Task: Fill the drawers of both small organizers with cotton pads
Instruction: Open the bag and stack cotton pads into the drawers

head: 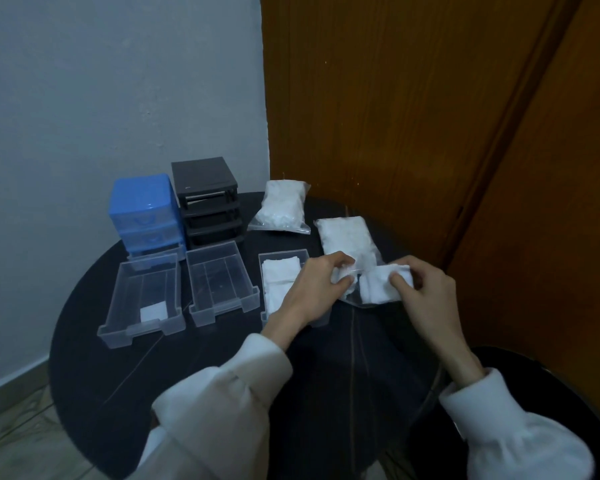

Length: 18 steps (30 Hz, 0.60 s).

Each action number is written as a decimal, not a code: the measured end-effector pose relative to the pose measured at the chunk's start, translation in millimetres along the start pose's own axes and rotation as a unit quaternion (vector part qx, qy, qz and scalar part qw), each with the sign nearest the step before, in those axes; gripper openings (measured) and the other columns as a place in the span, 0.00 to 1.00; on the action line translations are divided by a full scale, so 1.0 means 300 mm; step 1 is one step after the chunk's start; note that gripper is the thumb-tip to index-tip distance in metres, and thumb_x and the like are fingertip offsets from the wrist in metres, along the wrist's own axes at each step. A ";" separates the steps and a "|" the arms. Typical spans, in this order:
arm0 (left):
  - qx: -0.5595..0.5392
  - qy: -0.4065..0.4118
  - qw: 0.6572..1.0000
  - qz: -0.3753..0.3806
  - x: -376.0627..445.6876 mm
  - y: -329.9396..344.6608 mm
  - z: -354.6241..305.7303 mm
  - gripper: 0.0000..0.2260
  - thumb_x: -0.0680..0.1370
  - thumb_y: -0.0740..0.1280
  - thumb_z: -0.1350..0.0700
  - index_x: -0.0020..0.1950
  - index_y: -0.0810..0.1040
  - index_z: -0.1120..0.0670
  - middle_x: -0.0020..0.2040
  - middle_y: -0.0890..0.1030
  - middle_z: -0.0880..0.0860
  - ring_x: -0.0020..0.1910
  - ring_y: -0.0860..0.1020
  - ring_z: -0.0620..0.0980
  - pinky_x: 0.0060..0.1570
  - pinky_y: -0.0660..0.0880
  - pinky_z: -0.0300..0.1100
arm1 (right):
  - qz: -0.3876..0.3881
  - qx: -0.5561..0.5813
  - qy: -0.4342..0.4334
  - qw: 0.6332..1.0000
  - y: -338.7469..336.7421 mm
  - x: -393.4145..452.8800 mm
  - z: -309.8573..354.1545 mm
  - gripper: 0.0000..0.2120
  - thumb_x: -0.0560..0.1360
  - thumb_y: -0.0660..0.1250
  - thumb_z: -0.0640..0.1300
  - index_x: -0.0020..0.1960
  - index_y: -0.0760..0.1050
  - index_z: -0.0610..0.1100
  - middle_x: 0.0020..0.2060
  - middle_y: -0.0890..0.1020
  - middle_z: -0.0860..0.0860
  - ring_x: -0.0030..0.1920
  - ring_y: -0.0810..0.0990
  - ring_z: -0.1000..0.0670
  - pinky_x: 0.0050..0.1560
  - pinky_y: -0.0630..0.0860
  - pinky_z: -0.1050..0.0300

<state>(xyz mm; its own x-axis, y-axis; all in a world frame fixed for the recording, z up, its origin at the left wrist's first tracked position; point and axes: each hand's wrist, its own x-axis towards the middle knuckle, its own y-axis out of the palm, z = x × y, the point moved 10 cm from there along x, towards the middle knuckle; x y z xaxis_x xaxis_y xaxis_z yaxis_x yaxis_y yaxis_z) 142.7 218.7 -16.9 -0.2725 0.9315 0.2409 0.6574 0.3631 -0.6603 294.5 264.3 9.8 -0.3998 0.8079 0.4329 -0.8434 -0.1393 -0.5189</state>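
Both hands at the open bag's [347,251] mouth: left hand [321,284] pinching plastic, right hand [426,292] pinching cotton pads [378,289].

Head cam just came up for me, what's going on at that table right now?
A person is pulling cotton pads out of a clear bag on the round dark table. The left hand grips the bag's open end; the right hand pinches a stack of pads at its mouth. Three clear drawers lie out: the right drawer holds pads, the middle drawer looks empty, the left drawer has one. A second bag waits beside the black organizer and blue organizer.
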 end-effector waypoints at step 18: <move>0.079 -0.096 0.988 -0.093 -0.128 -0.329 0.251 0.14 0.79 0.63 0.56 0.65 0.75 0.50 0.34 0.71 0.42 0.33 0.72 0.39 0.39 0.69 0.39 | 0.153 0.111 0.135 0.973 0.427 0.147 0.116 0.11 0.77 0.63 0.38 0.59 0.72 0.44 0.54 0.78 0.46 0.54 0.77 0.49 0.55 0.77 0.52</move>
<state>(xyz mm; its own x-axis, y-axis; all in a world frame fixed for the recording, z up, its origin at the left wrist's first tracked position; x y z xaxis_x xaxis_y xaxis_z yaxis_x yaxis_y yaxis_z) 35.4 145.5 -14.7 -0.5165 0.8223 0.2388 0.4702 0.5055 -0.7235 156.2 262.2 -11.9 -0.5613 0.8256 0.0576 -0.7678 -0.4935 -0.4087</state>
